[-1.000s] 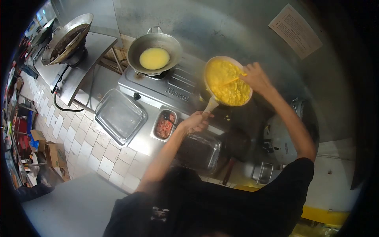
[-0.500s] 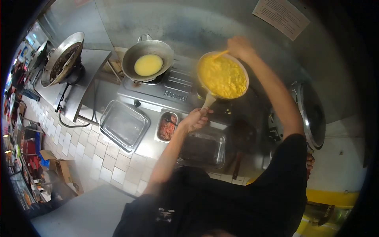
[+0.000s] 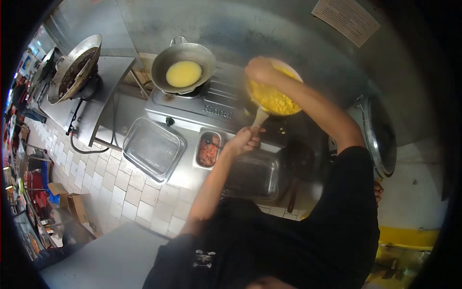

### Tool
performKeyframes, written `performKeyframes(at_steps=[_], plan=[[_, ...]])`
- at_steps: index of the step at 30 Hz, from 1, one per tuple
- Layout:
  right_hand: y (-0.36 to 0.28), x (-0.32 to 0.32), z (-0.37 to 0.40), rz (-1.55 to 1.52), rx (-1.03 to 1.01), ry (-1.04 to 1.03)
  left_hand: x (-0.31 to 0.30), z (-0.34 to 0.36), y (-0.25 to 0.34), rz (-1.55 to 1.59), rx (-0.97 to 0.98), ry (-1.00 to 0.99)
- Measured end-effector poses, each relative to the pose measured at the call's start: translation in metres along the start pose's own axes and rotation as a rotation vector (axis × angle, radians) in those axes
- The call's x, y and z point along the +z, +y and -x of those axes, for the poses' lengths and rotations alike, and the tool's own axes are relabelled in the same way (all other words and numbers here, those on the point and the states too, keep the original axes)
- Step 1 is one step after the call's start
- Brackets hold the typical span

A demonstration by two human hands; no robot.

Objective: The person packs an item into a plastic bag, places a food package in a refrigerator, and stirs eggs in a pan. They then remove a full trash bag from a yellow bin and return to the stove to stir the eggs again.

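My left hand (image 3: 245, 140) is closed around the pale handle (image 3: 260, 117) of a frying pan, at the side nearest me. Lumpy yellow food like scrambled egg (image 3: 276, 102) fills the pan (image 3: 299, 73). Over the pan's far left part, my right hand (image 3: 261, 71) is closed, with its forearm crossing above the food. The yellow-orange stirring utensil seen in its grip earlier is now hidden behind the hand. Left of the pan, a metal wok (image 3: 206, 59) holds a pool of yellow liquid (image 3: 184, 73) on the Rinnai stove (image 3: 168, 107).
A clear tray (image 3: 153, 147), a small metal container of pinkish chopped food (image 3: 208, 153) and a dark mesh-like tray (image 3: 252, 177) line the front. Another wok (image 3: 91, 43) stands on the left table. A large round lid (image 3: 380, 137) and another person's fingers (image 3: 378, 190) are at right.
My right hand has swept left across the pan, from its far right rim to its far left side, hiding the utensil. My left hand keeps hold of the handle. The view has shifted slightly.
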State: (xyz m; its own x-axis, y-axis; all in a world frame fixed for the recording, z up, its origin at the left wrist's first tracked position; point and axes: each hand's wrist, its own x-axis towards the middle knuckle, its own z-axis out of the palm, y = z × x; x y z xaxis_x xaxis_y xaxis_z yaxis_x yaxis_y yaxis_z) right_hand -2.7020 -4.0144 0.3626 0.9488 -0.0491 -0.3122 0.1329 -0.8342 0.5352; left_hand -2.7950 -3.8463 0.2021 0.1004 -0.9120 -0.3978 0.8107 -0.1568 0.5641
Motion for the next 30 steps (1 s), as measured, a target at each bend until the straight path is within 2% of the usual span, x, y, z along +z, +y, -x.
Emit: performKeyframes(at_steps=[1,2,6,7,8,11,14,16,17,19,20,22,25,29,30], plan=[[-0.004,0.018,0.004,0.015,-0.045,0.087,0.0,0.0,0.0,0.006,0.007,-0.003],[-0.005,0.025,0.01,0.017,-0.047,0.085,-0.004,-0.004,-0.002,0.017,0.008,-0.01],[0.011,0.065,0.025,-0.012,0.109,0.207,-0.001,-0.001,-0.001,0.007,0.005,-0.006],[0.021,0.066,0.027,0.037,0.168,0.27,-0.001,-0.001,-0.001,-0.006,0.01,-0.008],[0.038,0.065,0.03,-0.037,0.192,0.196,-0.001,-0.002,0.0,-0.02,0.018,-0.009],[0.075,0.044,0.057,0.022,0.315,0.18,-0.001,-0.002,0.0,-0.032,0.019,0.009],[0.106,0.035,0.09,0.042,0.313,0.277,0.0,0.0,0.001,-0.024,0.019,0.006],[0.114,0.022,0.112,0.006,0.4,0.322,0.0,0.0,0.001,-0.026,0.018,0.003],[0.114,0.013,0.121,0.008,0.401,0.322,0.0,0.001,0.002,-0.031,0.016,0.001],[0.103,-0.004,0.141,-0.243,0.376,0.106,-0.001,0.001,0.001,-0.029,0.015,-0.01],[0.1,0.001,0.146,-0.244,0.38,0.105,-0.001,0.0,0.002,-0.029,0.016,-0.02],[0.09,0.017,0.149,-0.444,0.284,0.195,-0.002,-0.002,0.001,-0.033,0.018,-0.019],[0.062,0.032,0.145,-0.483,0.239,0.201,-0.004,-0.001,0.002,-0.036,0.019,-0.015],[0.004,0.081,0.114,-0.295,0.24,0.249,-0.004,-0.002,0.001,-0.025,0.015,-0.021],[-0.009,0.098,0.109,-0.259,0.243,0.389,-0.004,-0.002,0.001,-0.027,0.014,-0.022]])
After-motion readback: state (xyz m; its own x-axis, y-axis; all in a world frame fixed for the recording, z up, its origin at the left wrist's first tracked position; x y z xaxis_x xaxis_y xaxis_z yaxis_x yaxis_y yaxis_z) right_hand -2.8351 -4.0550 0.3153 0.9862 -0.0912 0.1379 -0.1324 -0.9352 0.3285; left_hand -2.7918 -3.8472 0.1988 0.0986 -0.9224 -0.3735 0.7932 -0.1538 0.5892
